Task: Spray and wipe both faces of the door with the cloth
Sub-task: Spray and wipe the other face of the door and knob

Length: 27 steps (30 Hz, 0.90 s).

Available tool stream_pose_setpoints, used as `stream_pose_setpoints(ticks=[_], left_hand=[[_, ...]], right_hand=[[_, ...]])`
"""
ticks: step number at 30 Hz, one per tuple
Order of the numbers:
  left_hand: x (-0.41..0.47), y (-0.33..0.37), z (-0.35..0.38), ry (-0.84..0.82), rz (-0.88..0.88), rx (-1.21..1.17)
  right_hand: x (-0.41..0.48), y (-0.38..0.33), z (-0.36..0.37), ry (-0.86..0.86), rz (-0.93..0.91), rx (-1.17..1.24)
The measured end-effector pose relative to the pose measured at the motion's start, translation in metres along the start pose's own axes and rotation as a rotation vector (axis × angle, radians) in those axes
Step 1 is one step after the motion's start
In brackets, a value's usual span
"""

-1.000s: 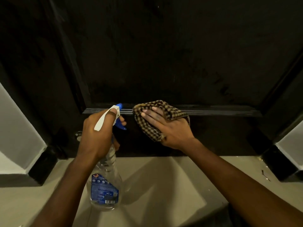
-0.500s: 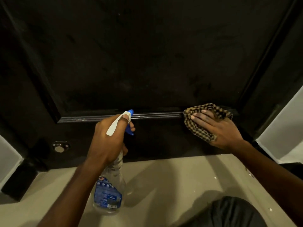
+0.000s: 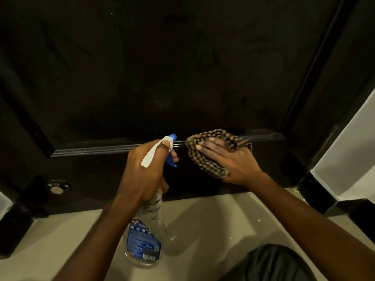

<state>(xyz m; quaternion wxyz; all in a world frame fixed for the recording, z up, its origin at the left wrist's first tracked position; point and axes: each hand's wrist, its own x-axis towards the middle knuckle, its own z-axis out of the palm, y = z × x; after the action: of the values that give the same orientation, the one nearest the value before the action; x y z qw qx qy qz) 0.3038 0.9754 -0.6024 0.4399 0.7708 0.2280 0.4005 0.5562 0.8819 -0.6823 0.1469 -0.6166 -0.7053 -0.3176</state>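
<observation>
— The grips?
— The left hand [image 3: 142,171] is wrapped round the spray bottle [image 3: 146,236] with a finger at the trigger. The right hand [image 3: 229,161] presses the cloth [image 3: 203,165] flat-fingered on the door [image 3: 182,78], across its moulding [image 3: 101,148].
— Changed?
— The cloth has slid left along the moulding, from near its right end to beside the nozzle.
— Counts?
— One bottle, one cloth, and one metal stop [image 3: 57,186] below the moulding.

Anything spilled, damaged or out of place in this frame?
Nothing serious: left hand grips the spray bottle, right hand presses the checked cloth to the door. A few white specks dot the floor.
</observation>
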Motion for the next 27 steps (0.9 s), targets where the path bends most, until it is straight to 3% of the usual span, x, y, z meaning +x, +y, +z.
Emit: stream_pose_setpoints(ticks=[9,14,20,23,25,27], left_hand=[[0.002,0.001,0.037,-0.075,-0.015,-0.053],[0.006,-0.002,0.03,-0.068,0.005,-0.088],[-0.001,-0.003,0.013,-0.066,-0.007,-0.059],[-0.001,-0.009,0.007,-0.044,0.001,-0.061],[-0.002,-0.01,0.004,-0.031,-0.014,-0.082],[-0.003,-0.01,0.0,-0.022,-0.026,-0.095]], right_hand=[[-0.097,0.085,-0.029,0.055,0.236,-0.016],[-0.103,0.064,-0.01,0.328,0.46,0.116],[-0.038,0.002,0.022,0.903,1.114,0.459],[0.011,-0.013,0.019,1.107,1.407,0.66],[0.032,-0.024,0.02,1.129,1.445,0.674],[0.038,-0.04,0.026,0.995,1.378,0.548]])
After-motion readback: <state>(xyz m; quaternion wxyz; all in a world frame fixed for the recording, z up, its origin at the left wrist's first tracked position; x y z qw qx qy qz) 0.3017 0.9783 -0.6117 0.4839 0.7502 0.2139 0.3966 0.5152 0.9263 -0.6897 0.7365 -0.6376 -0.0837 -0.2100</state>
